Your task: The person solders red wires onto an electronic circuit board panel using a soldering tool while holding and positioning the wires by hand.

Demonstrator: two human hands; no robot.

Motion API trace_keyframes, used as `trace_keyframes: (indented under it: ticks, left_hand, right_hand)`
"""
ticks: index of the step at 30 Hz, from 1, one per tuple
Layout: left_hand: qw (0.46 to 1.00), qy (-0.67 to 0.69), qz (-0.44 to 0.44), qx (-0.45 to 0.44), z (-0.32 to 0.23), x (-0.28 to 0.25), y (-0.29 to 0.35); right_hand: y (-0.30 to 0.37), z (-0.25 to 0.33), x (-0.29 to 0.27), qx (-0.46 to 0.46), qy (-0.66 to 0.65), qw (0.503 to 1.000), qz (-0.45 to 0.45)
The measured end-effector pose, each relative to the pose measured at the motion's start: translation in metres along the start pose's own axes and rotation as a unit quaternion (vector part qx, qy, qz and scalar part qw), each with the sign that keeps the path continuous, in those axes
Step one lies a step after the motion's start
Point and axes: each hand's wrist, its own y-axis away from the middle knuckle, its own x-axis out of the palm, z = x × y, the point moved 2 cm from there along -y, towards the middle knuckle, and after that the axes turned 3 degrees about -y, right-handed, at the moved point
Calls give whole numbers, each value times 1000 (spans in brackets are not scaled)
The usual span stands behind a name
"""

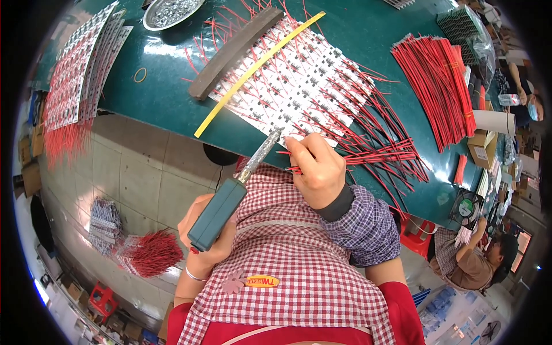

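My left hand (208, 229) is wrapped round the green handle of a soldering iron (217, 211), whose silvery barrel points up and to the right. Its tip meets the near corner of a white circuit board panel (299, 80) dotted with small black parts. Just right of the tip, my right hand (319, 167) is closed, thumb and forefinger pinched at the board's edge, with red and black wires (374, 160) running through the fist. More wires fan out from the panel's right side. A yellow strip (259, 72) and a dark bar (236, 54) lie across its far left part.
A thick bundle of red wires (434, 89) lies on the green table (155, 98) at the right. Wired panels (80, 69) stand at the far left, near a metal bowl (171, 12) and a rubber band (140, 75). A co-worker (477, 261) sits at the lower right.
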Motion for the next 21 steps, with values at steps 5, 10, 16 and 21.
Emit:
trace_keyframes:
  ticks: [5, 10, 16, 21]
  left_hand:
    - [999, -28, 10, 39, -5, -1, -4]
    - [1000, -9, 23, 6, -2, 1, -2]
    - [999, -6, 31, -4, -2, 1, -3]
    - [999, -1, 44, -20, 1, 0, -1]
  right_hand:
    - [3, 0, 2, -13, 15, 1000, 7]
    - [5, -1, 5, -13, 21, 1000, 2]
    - [4, 0, 5, -16, 25, 1000, 7]
    - [3, 2, 4, -30, 43, 999, 8]
